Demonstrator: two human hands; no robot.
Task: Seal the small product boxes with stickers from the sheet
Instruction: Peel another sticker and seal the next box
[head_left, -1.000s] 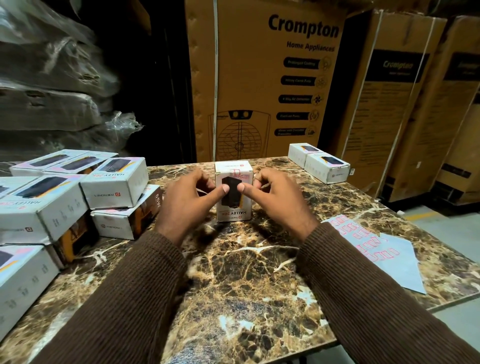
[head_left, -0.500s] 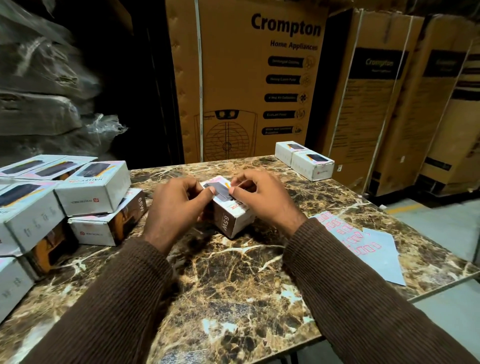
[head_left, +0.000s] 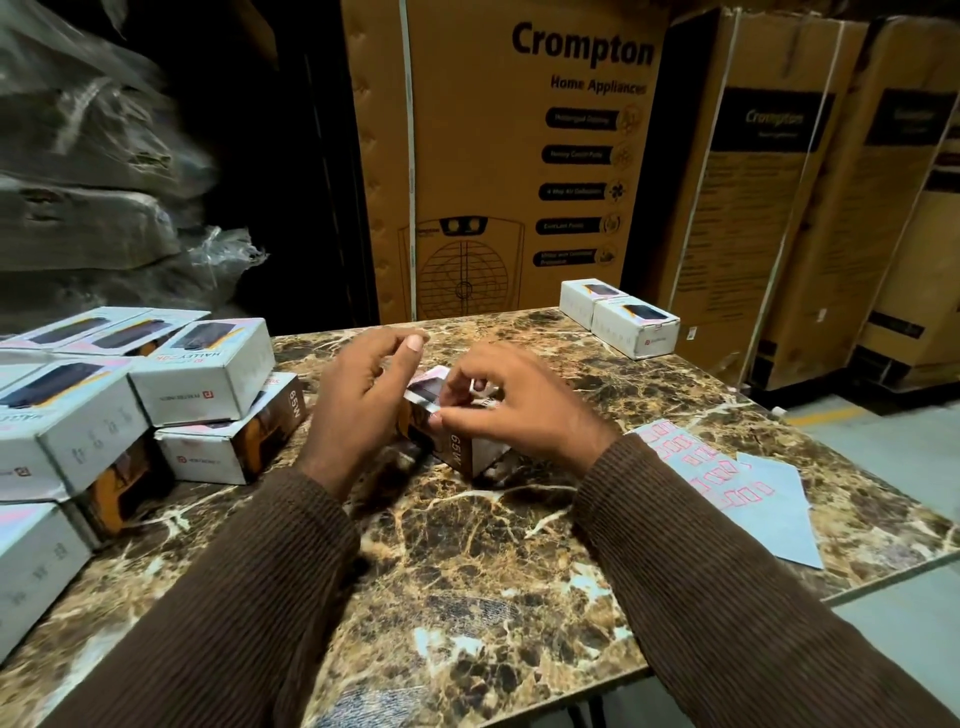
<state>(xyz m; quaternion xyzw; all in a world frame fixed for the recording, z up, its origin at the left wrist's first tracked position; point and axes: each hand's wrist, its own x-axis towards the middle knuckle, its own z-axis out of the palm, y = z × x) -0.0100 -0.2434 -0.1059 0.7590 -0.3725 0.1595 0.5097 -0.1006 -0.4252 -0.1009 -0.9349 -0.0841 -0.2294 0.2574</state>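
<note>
Two brown ribbed sleeves (head_left: 218, 597) reach in from the near edge over a brown marble-patterned surface (head_left: 467, 571) veined in white and gold. At its middle lies the small product box (head_left: 462, 449), tilted, its dark side printed "65W". The right hand (head_left: 519, 410) rests over the box, thumb and fingers curled round its upper edge and near corner. The left hand (head_left: 363, 400) hovers just beside the box, fingers loosely bent and thumb raised, gripping nothing.

To the right, near the edge, lies the pale blue sticker sheet (head_left: 748, 493), carrying rows of small red-outlined stickers, with a second blank sheet partly under it. On the left sits a stack of white boxes (head_left: 202, 374); one top reads "HALLEY 20k" upside down, one lower side shows "65W", and the ends carry a small red logo whose wording is too small to read. Two more white boxes (head_left: 623, 317) stand side by side at the far right corner.

Behind the surface rise tall cardboard cartons (head_left: 519, 156) printed "Crompton Home Appliances" with a fan-grille drawing; the feature labels are blurred. Plastic-wrapped bundles (head_left: 93, 171) fill the dim far left.
</note>
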